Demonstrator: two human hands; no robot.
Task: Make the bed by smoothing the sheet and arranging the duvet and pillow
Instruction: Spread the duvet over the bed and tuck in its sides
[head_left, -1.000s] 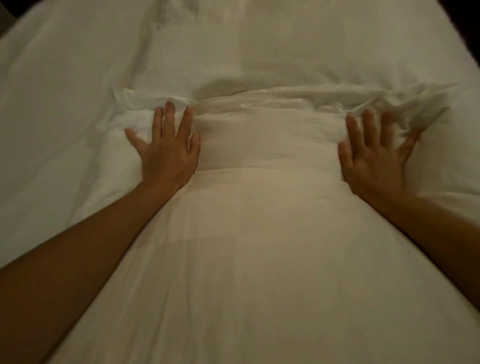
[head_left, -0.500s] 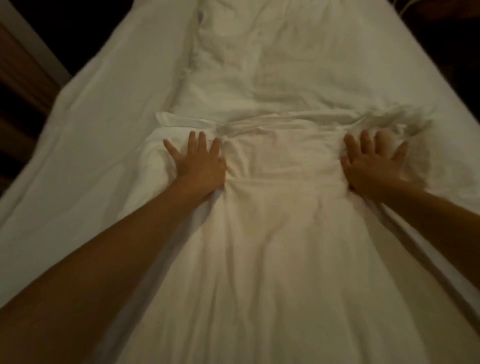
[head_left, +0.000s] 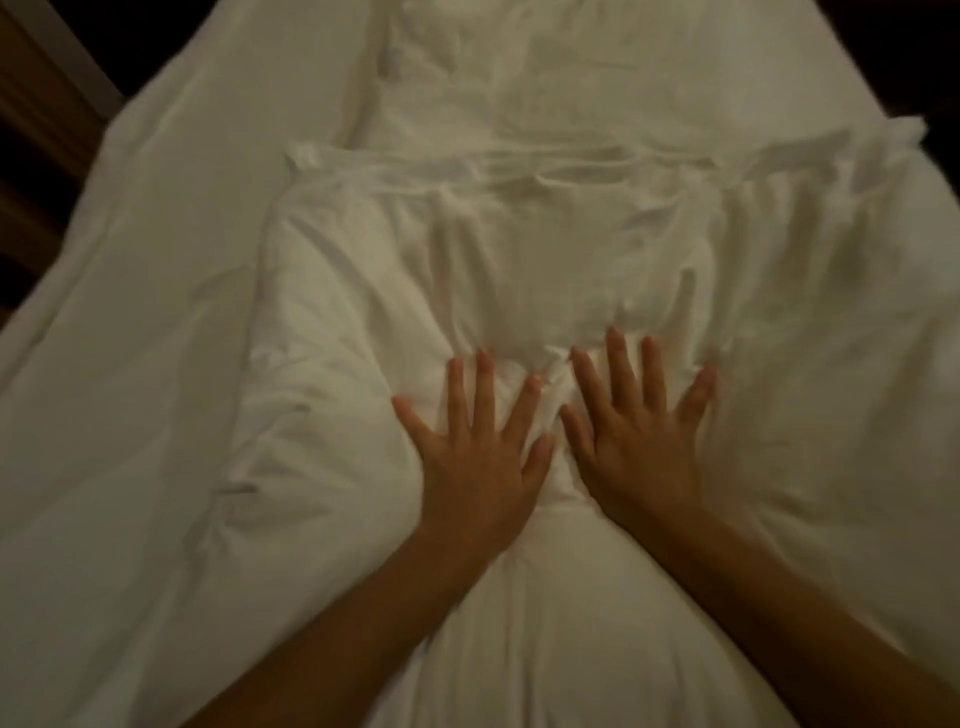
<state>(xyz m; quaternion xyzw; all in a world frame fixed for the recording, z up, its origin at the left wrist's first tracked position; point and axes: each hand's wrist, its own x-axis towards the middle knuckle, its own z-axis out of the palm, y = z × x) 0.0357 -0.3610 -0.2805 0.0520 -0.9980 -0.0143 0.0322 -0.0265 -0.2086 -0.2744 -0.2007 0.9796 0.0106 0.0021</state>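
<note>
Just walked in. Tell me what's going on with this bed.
A person is making it. Their left hand and right hand lie flat, fingers spread, side by side, pressing on the middle of the puffy white duvet. The duvet is creased around the hands and bunched along its far edge. The white sheet shows beyond it and to the left.

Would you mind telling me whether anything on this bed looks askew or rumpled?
Yes: the duvet is bunched into creases between the left hand and right hand, which press flat on it, and its far edge lies crumpled and uneven.
</note>
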